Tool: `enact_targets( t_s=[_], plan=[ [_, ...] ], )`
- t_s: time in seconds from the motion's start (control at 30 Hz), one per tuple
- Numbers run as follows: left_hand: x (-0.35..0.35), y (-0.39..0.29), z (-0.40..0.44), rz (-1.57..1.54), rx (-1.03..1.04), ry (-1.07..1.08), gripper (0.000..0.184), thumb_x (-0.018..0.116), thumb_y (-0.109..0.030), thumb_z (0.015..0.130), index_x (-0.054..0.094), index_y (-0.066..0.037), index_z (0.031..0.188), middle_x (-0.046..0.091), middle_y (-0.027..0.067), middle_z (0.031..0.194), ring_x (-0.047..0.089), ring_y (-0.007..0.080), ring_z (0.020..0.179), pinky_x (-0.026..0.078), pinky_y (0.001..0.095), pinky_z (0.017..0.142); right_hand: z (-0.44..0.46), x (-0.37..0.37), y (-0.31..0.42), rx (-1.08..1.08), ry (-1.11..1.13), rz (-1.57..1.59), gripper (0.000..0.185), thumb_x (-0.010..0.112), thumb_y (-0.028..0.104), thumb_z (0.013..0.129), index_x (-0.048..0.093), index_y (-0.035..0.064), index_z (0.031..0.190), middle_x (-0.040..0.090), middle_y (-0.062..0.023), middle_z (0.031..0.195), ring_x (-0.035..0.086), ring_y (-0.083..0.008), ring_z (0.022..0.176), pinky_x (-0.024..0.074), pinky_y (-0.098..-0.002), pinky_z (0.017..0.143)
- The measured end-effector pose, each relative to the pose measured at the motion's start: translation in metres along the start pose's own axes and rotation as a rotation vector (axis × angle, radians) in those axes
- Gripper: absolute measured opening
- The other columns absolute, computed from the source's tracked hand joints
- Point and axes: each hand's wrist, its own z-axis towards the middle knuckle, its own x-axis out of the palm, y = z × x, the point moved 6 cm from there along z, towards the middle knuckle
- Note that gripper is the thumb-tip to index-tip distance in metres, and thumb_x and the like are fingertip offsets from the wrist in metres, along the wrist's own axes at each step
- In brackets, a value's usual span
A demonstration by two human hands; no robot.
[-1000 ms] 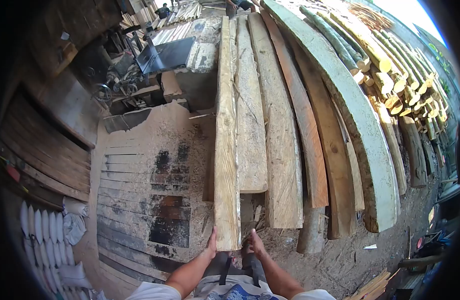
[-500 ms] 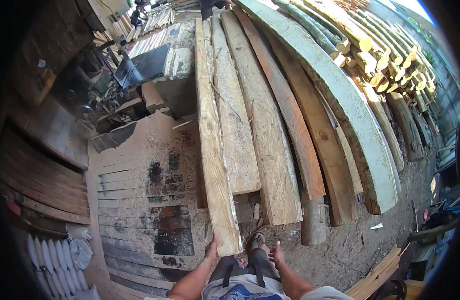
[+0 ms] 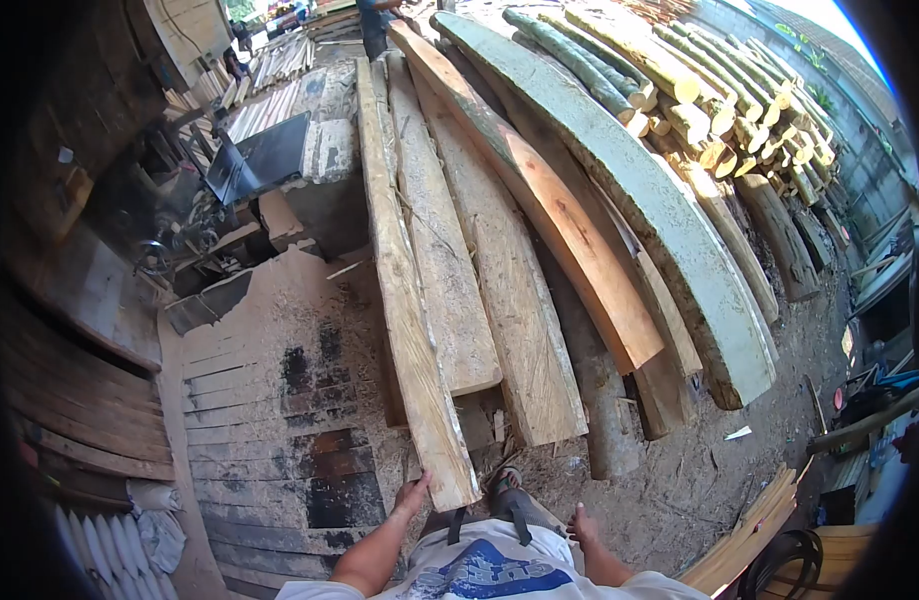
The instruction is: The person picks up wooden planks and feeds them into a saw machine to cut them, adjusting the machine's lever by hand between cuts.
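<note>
My left hand [image 3: 413, 494] touches the left side of the near end of a long pale plank [image 3: 410, 320], the leftmost in a row; how its fingers close is hard to see. My right hand [image 3: 584, 526] is held apart from the wood at the lower right, empty, fingers apart. Beside the plank lie wide pale boards [image 3: 442, 270]. A reddish-brown plank [image 3: 580, 240] lies raised and tilted across others, right of the boards. Farther right is a long curved grey-green slab [image 3: 630, 180]. A round log [image 3: 612, 425] shows beneath the row.
Another person [image 3: 376, 25] stands at the far end of the planks. A log pile [image 3: 750, 120] is at upper right. Machinery with a black metal plate [image 3: 257, 160] is at left, above slatted flooring [image 3: 230, 420]. Wood strips [image 3: 745, 530] lie at lower right, white sacks [image 3: 110, 550] at lower left.
The view has turned right. My right hand has moved away from the pale plank to the right. The reddish-brown plank has shifted and turned, showing a smoother face. The far person appears more upright.
</note>
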Motion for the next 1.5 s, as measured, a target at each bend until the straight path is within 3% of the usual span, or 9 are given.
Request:
enact_targets(
  t_s=[0.13, 0.3, 0.6, 0.77, 0.8, 0.9, 0.93, 1.23, 1.5],
  plan=[
    [-0.001, 0.001, 0.000, -0.012, -0.017, 0.011, 0.097, 0.042, -0.089, 0.082, 0.072, -0.008, 0.124, 0.068, 0.0234, 0.125, 0.062, 0.0364, 0.120, 0.045, 0.0424, 0.100, 0.000, 0.024, 0.078, -0.327, 0.009, -0.033, 0.056, 0.062, 0.056, 0.096, 0.071, 0.0015, 0.090, 0.069, -0.0067, 0.077, 0.067, -0.0170, 0.066, 0.0523, -0.0336, 0.059],
    [-0.004, -0.013, -0.016, -0.065, -0.004, -0.019, 0.093, 0.045, -0.086, 0.085, 0.072, -0.005, 0.122, 0.068, 0.0239, 0.124, 0.062, 0.0366, 0.121, 0.046, 0.0424, 0.100, -0.005, 0.009, 0.137, -0.414, 0.082, 0.147, 0.050, 0.059, 0.053, 0.099, 0.069, 0.0061, 0.088, 0.067, -0.0027, 0.079, 0.063, -0.0125, 0.065, 0.0482, -0.0286, 0.056],
    [-0.003, -0.019, -0.010, -0.044, 0.181, -0.092, 0.083, 0.044, -0.074, 0.094, 0.070, -0.001, 0.122, 0.070, 0.0233, 0.117, 0.064, 0.0357, 0.115, 0.047, 0.0418, 0.098, -0.021, -0.045, 0.054, -0.252, -0.126, 0.081, 0.054, 0.056, 0.057, 0.098, 0.069, 0.0048, 0.092, 0.068, -0.0051, 0.079, 0.066, -0.0147, 0.065, 0.0507, -0.0308, 0.057],
    [0.009, -0.015, -0.021, -0.338, 0.027, 0.062, 0.087, 0.036, -0.078, 0.095, 0.057, -0.006, 0.141, 0.062, 0.0160, 0.137, 0.057, 0.0289, 0.127, 0.044, 0.0503, 0.098, -0.047, -0.032, 0.022, -0.135, -0.114, 0.053, 0.057, 0.057, 0.057, 0.098, 0.072, 0.0015, 0.097, 0.069, -0.0060, 0.082, 0.065, -0.0150, 0.067, 0.0518, -0.0316, 0.060],
    [0.014, -0.017, -0.027, -0.406, 0.030, 0.177, 0.108, 0.026, -0.090, 0.087, 0.039, -0.007, 0.154, 0.047, 0.0144, 0.153, 0.043, 0.0310, 0.140, 0.032, 0.0563, 0.110, -0.054, -0.027, 0.019, -0.134, -0.107, 0.061, 0.057, 0.057, 0.057, 0.098, 0.072, 0.0012, 0.097, 0.070, -0.0060, 0.082, 0.065, -0.0148, 0.067, 0.0518, -0.0315, 0.060],
    [0.020, 0.000, -0.012, -0.665, -0.064, 0.292, 0.120, 0.022, -0.095, 0.081, 0.028, -0.003, 0.159, 0.031, 0.0167, 0.163, 0.029, 0.0340, 0.149, 0.022, 0.0546, 0.119, -0.062, -0.014, 0.002, -0.122, -0.076, 0.059, 0.058, 0.057, 0.057, 0.098, 0.072, 0.0008, 0.099, 0.070, -0.0057, 0.083, 0.064, -0.0142, 0.068, 0.0516, -0.0312, 0.060],
    [0.020, -0.010, -0.019, -0.669, -0.031, 0.362, 0.130, 0.022, -0.099, 0.077, 0.018, 0.000, 0.160, 0.019, 0.0191, 0.167, 0.018, 0.0357, 0.153, 0.014, 0.0548, 0.123, -0.062, -0.009, 0.002, -0.125, -0.060, 0.052, 0.058, 0.057, 0.057, 0.098, 0.072, 0.0007, 0.099, 0.070, -0.0057, 0.084, 0.064, -0.0140, 0.069, 0.0515, -0.0311, 0.060],
    [0.022, -0.020, -0.031, -0.764, -0.084, 0.489, 0.135, 0.023, -0.101, 0.073, 0.012, 0.000, 0.161, 0.014, 0.0190, 0.168, 0.014, 0.0356, 0.155, 0.010, 0.0536, 0.124, -0.082, 0.005, -0.020, -0.031, 0.005, 0.158, 0.064, 0.053, 0.060, 0.099, 0.069, -0.0014, 0.103, 0.070, -0.0072, 0.087, 0.065, -0.0156, 0.069, 0.0517, -0.0318, 0.059],
    [0.027, -0.027, -0.034, -0.690, -0.016, 0.501, 0.134, 0.023, -0.102, 0.073, 0.014, -0.002, 0.161, 0.016, 0.0192, 0.168, 0.014, 0.0354, 0.155, 0.009, 0.0548, 0.123, -0.086, 0.011, -0.041, -0.029, -0.034, 0.001, 0.068, 0.054, 0.061, 0.097, 0.074, -0.0037, 0.097, 0.073, -0.0108, 0.084, 0.068, -0.0203, 0.072, 0.0548, -0.0336, 0.067]
  ],
)
